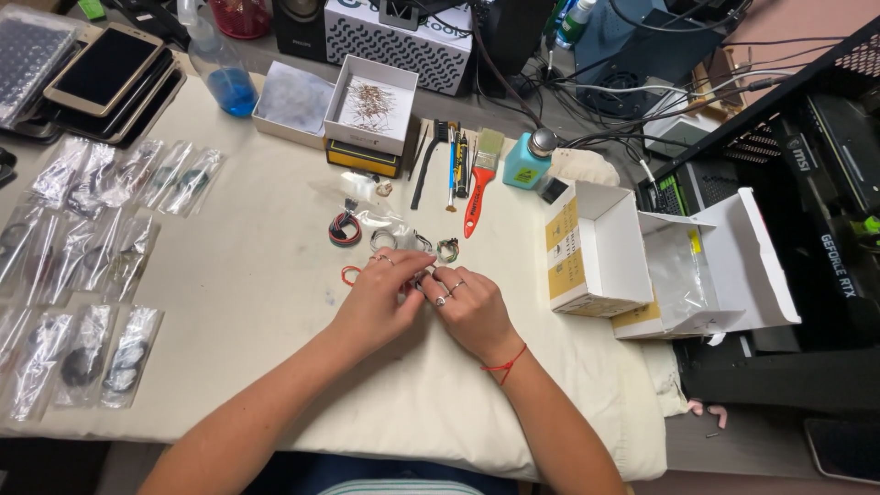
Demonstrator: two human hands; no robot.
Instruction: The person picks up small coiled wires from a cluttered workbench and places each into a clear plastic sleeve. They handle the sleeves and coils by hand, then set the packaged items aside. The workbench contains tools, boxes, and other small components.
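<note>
Both forearms entered from the near edge and met at the middle of the bench [275,367], which was covered with a cream cloth so that small parts stayed visible and did not roll. My left hand [380,298] and right hand [472,312] were curled together, fingertips pinched on a small wired part [417,282]; what it was could not be made out, as the fingers hid most of it. A red wire loop [349,273] lay just left of my left hand. Just beyond, a coiled cable bundle [345,229] and an opened clear bag [390,220] lay within reach. Sealed clear bags [82,275] sat in rows at the left, apart from the working area. An open white carton [596,247] stood at the right. A red-handled brush [481,188] lay beyond the hands.
</note>
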